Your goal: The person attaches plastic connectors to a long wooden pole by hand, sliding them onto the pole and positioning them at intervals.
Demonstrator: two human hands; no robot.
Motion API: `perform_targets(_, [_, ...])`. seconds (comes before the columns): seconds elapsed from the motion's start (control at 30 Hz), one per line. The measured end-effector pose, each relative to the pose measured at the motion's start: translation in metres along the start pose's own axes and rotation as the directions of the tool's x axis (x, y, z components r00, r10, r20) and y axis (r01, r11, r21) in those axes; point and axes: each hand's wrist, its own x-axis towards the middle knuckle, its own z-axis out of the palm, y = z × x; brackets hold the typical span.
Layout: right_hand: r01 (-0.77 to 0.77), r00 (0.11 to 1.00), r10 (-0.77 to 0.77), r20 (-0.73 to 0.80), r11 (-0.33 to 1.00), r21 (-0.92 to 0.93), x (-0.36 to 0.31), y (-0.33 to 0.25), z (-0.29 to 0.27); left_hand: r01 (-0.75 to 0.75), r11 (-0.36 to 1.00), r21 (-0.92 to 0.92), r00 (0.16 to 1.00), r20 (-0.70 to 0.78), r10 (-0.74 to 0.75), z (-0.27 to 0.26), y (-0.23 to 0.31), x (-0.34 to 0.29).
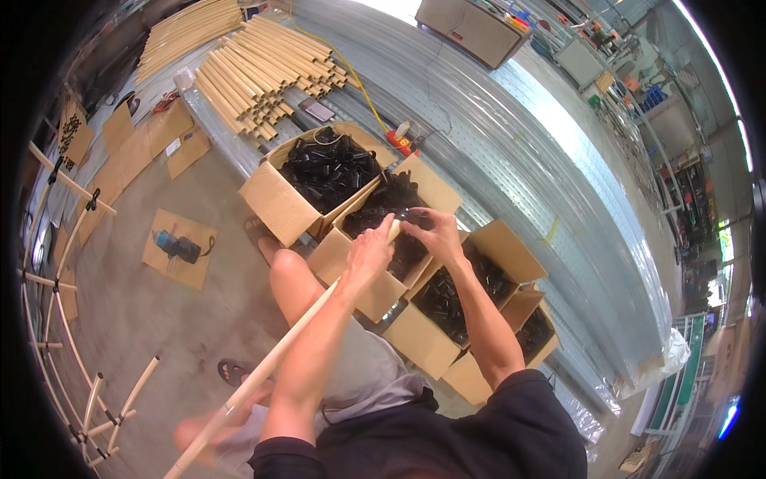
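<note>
My left hand [371, 249] is closed around a long beige pipe [267, 366] close to its upper end. The pipe slants down past my left forearm to the lower edge. At that upper end, my right hand [439, 233] pinches a small black fitting [412, 215], partly covered by the fingers; whether it sits on the pipe I cannot tell. Both hands are above an open cardboard box [333, 257] of black fittings. Beside it on the left is another box [281, 206] full of black pieces, and on the right a third box [420, 345].
Many beige pipes [263, 68] lie stacked at the back left, with a phone [317, 109] near them. A red power strip [401, 143] sits behind the boxes. On the floor, a power drill [182, 247] rests on cardboard. A jointed pipe frame [57, 283] stands far left.
</note>
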Motion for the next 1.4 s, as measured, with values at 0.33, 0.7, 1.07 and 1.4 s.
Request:
perform_targets(0.33, [0.105,0.987,-0.111,-0.114,0.993,-0.058,-0.001,0.026,0.001,0.09,0.995,-0.03,0.994,-0.066,-0.092,0.006,0.027,0.005])
perform_targets(0.7, [0.118,0.98,-0.045,0.196,0.916,-0.382,0.031,0.022,-0.053,0.362,0.927,0.099,0.923,0.104,-0.371,-0.248,-0.089,-0.338])
perform_targets(1.07, [0.168,0.96,-0.14,0.241,0.981,-0.098,-0.026,-0.04,0.012,0.548,0.809,0.215,0.834,-0.056,-0.549,-0.206,-0.094,-0.423])
perform_targets(1.4, [0.433,0.835,-0.382,0.397,0.9,-0.045,-0.189,-0.188,0.202,0.542,0.821,0.178,0.827,-0.285,-0.484,-0.163,-0.076,-0.33])
